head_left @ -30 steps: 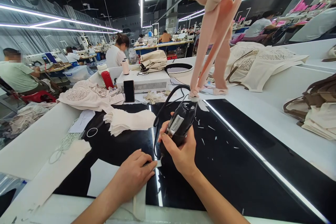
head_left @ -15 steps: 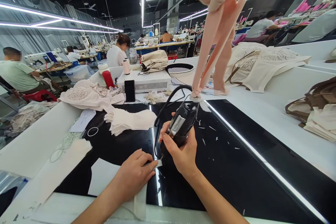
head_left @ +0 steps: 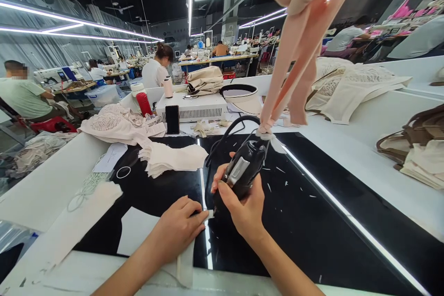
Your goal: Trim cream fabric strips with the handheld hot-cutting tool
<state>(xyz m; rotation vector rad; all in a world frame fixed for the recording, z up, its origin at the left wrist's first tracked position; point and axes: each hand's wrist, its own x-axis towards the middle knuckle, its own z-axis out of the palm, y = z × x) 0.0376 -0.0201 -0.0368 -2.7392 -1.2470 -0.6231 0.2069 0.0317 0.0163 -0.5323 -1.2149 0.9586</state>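
My right hand point(head_left: 244, 206) is wrapped round a black handheld power tool point(head_left: 243, 169) with a silver plate, its lower end near the black tabletop point(head_left: 294, 240). Pink cloth strips point(head_left: 293, 51) hang from above, tied near the tool's top. Close to the tool's left side, my left hand point(head_left: 183, 224) presses down with fingers together on a small pale fabric piece point(head_left: 210, 214), whose tip shows past the fingertips. White fabric point(head_left: 137, 231) lies partly under my left hand and forearm.
Beyond my hands lie a stack of pale fabric pieces point(head_left: 173, 157), a phone point(head_left: 172, 119) and a white box point(head_left: 197, 108). A black cable point(head_left: 225, 134) loops behind the tool. Brown straps point(head_left: 426, 125) lie at right. People sit at machines farther back.
The tool in my right hand has shifted slightly right and down at its top, and the hanging pink strips have moved right. My left hand has barely moved.
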